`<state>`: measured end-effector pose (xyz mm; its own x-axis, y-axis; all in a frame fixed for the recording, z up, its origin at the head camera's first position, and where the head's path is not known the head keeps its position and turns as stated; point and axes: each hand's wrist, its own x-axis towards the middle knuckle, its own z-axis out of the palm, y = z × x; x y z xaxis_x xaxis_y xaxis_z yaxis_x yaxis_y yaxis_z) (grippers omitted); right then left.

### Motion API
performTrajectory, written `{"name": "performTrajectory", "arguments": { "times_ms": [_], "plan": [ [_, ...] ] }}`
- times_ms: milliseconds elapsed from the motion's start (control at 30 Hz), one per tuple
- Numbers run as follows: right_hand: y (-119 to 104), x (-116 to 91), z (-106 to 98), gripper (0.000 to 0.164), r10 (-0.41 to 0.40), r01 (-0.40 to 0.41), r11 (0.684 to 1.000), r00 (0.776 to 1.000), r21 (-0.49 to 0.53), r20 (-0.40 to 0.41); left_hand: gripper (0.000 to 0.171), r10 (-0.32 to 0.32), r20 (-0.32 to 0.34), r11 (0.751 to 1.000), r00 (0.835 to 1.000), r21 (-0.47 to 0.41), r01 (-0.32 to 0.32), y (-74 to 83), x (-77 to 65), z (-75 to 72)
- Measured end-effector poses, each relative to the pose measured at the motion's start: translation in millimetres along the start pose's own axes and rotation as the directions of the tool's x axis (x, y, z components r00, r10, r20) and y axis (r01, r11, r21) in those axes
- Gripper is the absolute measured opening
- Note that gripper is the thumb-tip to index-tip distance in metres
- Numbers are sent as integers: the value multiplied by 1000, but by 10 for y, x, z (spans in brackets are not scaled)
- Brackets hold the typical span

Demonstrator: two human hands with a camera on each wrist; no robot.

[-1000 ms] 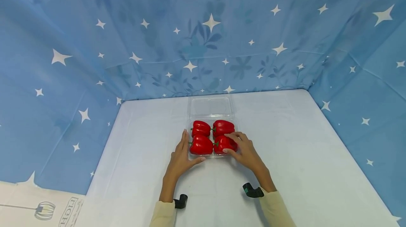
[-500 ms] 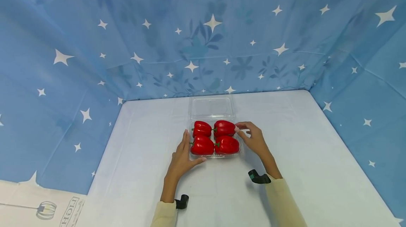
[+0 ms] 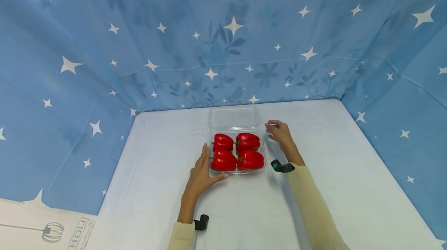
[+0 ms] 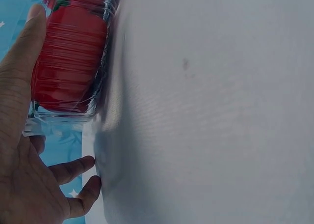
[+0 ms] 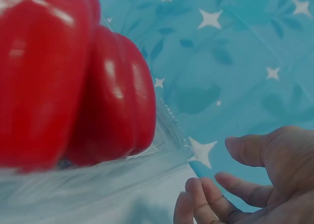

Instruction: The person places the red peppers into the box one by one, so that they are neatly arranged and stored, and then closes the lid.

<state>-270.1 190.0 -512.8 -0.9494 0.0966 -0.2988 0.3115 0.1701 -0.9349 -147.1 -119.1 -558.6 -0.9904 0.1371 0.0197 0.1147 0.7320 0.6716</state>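
Observation:
Several red bell peppers (image 3: 250, 159) fill a clear plastic clamshell container (image 3: 264, 153), two by two, with green stems pointing left. Its lid (image 3: 233, 117) lies folded back flat behind it. My left hand (image 3: 200, 176) rests at the container's near left corner, fingers straight along the left side and thumb along the front. In the left wrist view the thumb (image 4: 30, 42) lies against the clear wall, a bell pepper (image 4: 73, 57) behind it. To the right of the lid hovers my right hand (image 3: 279, 130), fingers loosely bent and holding nothing; the right wrist view shows it apart from the container's corner.
A white cloth covers the table (image 3: 164, 145). Blue star-patterned fabric (image 3: 223, 48) rises behind the table's back edge and along both sides. Printed pale fabric (image 3: 35, 223) shows at the lower left.
My right hand has let go of the front right bell pepper and moved back and right, past the rear one to beside the lid. My left hand stays at the container's corner.

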Motion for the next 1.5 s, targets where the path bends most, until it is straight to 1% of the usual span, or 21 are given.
{"name": "performTrajectory", "arguments": {
  "times_ms": [100, 200, 433, 633, 767, 900, 1067, 1200, 1367, 1500],
  "plan": [
    [-47, 106, 6, 54, 65, -66, 998, 997, 20, 41, 121, -2, 6, 1000, 1000, -2, 2, 2, -4, 8],
    [-75, 191, 22, 54, 102, -104, 994, 993, 26, 65, 119, 2, 13, 1000, 1000, -3, -2, 2, -4, 14],
    [-74, 332, 101, 47, 121, -123, 992, 991, 32, 54, 115, 4, 14, 1000, 1000, -11, -4, 2, -1, 34],
    [-64, 348, 146, 46, 112, -113, 992, 993, 50, 21, 117, -12, 8, 1000, 1000, -12, 12, 15, -3, 31],
    [-59, 337, 152, 45, 91, -91, 993, 996, 79, 8, 118, -18, 6, 1000, 1000, -14, 18, 17, -7, 10],
    [-54, 324, 154, 45, 53, -53, 993, 999, 106, 3, 118, -19, 9, 1000, 1000, -7, 19, 12, -6, -2],
    [-44, 287, 147, 39, 4, -4, 990, 1000, 143, 0, 118, -23, 6, 1000, 1000, -4, 23, 5, -5, 6],
    [-49, 202, 107, 35, -38, 31, 981, 999, 192, 32, 119, -32, 6, 999, 999, -12, 32, -3, -9, 14],
    [-50, 126, 36, 33, -87, 63, 967, 992, 246, 91, 119, -21, 5, 1000, 1000, -11, 21, -7, 4, 1],
    [29, 144, -11, 19, -143, 122, 968, 986, 218, 87, 118, -3, -11, 1000, 1000, -8, 3, -2, 15, -9]
  ]
}}
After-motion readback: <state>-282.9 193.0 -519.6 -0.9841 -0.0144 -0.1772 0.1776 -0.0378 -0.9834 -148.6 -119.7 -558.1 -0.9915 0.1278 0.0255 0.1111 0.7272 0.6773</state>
